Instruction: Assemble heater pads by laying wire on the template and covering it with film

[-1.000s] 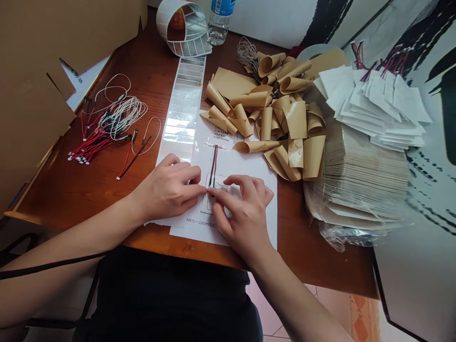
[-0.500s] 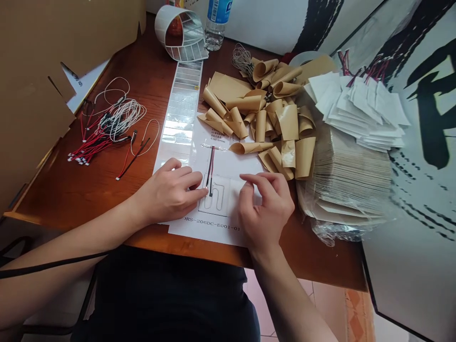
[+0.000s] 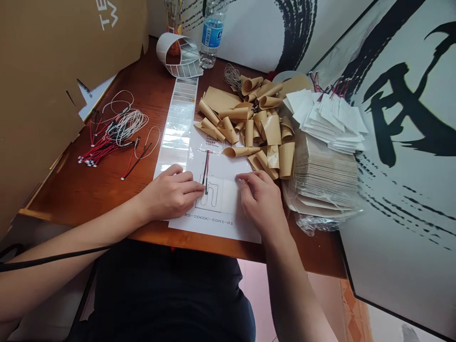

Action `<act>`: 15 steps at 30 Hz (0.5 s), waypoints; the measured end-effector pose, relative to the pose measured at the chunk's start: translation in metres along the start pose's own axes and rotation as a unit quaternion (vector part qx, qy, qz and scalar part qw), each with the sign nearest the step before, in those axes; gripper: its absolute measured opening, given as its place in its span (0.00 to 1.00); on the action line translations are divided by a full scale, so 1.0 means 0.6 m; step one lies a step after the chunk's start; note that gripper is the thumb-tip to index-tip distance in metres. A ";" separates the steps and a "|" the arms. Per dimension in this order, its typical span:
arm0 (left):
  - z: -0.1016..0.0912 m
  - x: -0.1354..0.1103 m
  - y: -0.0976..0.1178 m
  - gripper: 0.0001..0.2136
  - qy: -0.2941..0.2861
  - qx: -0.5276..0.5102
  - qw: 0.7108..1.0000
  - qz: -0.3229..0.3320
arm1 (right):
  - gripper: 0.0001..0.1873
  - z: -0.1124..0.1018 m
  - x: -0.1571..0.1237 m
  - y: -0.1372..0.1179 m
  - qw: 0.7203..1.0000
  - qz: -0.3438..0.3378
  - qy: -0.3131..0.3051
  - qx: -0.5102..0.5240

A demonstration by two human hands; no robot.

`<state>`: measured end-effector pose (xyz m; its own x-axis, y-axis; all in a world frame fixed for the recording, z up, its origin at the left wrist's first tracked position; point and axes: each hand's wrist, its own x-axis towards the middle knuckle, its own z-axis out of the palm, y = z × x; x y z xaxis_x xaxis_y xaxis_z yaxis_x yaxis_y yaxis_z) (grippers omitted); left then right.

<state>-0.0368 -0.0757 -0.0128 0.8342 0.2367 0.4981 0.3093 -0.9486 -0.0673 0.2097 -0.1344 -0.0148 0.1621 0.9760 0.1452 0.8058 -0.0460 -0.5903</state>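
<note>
My left hand (image 3: 170, 192) lies on a white printed sheet (image 3: 217, 223) at the table's front edge. Its curled fingers press the lower end of a short red and black wire (image 3: 205, 170) against the sheet, next to a drawn outline (image 3: 211, 199). My right hand (image 3: 259, 197) rests to the right of that outline. Its fingers are bent, with the tips touching the sheet. I cannot make out anything between them.
A strip of silvery labels (image 3: 180, 121) runs back to a roll (image 3: 179, 54) beside a water bottle (image 3: 210, 33). Curled brown papers (image 3: 256, 123), a wrapped stack (image 3: 324, 175) and white pieces (image 3: 327, 118) lie right. Loose red and white wires (image 3: 112, 130) lie left by cardboard (image 3: 46, 71).
My right hand has left the wire's end and slid to the right across the sheet. My left hand has stayed on the wire. The view has tilted upward.
</note>
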 end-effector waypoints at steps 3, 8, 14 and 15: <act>-0.001 0.001 0.001 0.07 -0.002 0.001 1.000 -0.011 | 0.15 -0.012 0.006 0.002 0.999 0.015 -0.031 0.027; -0.005 0.006 0.003 0.08 -0.028 0.004 0.999 -0.023 | 0.16 -0.021 0.014 0.010 0.998 0.026 -0.044 0.036; -0.001 0.002 0.008 0.06 -0.003 -0.012 0.999 -0.038 | 0.17 -0.024 0.019 0.011 0.998 0.042 -0.040 0.031; 0.001 0.000 0.008 0.06 0.004 -0.013 0.999 -0.038 | 0.16 -0.025 0.019 0.009 0.998 0.043 -0.047 0.030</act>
<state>-0.0350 -0.0805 -0.0134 0.8049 0.3076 0.5075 0.3599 -0.9330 -0.0053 0.2242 -0.1268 -0.0047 0.1739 0.9846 0.0185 0.7551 -0.1213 -0.6442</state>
